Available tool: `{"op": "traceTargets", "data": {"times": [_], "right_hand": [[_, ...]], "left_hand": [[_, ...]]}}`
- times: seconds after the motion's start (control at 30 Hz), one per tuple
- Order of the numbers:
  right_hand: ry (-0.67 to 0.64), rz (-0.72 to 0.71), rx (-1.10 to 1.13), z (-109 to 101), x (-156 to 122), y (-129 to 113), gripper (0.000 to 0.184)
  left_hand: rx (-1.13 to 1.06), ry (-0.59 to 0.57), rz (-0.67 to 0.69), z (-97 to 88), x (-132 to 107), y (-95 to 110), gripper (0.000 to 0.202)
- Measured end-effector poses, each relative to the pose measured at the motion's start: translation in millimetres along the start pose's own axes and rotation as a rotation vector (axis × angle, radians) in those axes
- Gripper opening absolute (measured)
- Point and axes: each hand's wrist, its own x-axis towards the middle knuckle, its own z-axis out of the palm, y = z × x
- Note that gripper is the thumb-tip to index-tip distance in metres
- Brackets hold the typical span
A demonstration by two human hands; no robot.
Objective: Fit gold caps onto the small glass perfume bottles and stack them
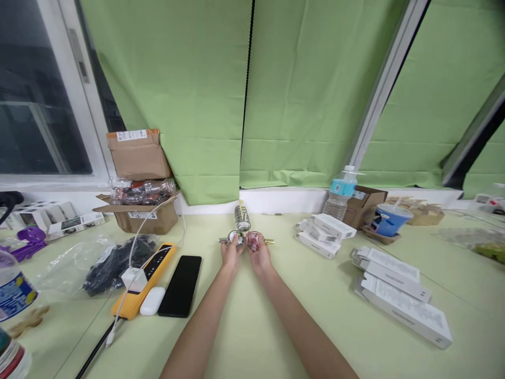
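Note:
Both of my hands reach out over the middle of the pale green table, close together. My left hand (pixel 230 256) grips a small round silvery-white object (pixel 232 236) with a short silver stub sticking out to the left. In my right hand (pixel 261 258) is a similar round object with a pink face (pixel 252 241), its gold stub pointing right. The two round objects nearly meet; I cannot tell whether they touch, nor their exact kind. Just beyond them lies a patterned, shiny cylinder (pixel 242 218), partly hidden behind the hands' objects.
Left: black phone (pixel 180 287), white earbud case (pixel 152 301), orange power strip (pixel 165 258) with charger and cable, bagged black item (pixel 118 266), cardboard boxes (pixel 138 158). Right: white boxes (pixel 406 302), water bottle (pixel 341 192), blue cup (pixel 390 218). Green blinds (pixel 295 95) hang behind.

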Motion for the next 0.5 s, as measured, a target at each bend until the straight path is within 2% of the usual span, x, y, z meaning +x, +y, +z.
{"op": "traceTargets", "data": {"times": [0.5], "right_hand": [[0.012, 0.018, -0.039, 2.8, 0.4, 0.5, 0.029]], "left_hand": [[0.035, -0.023, -0.008, 0.7, 0.9, -2.0, 0.044]]}}
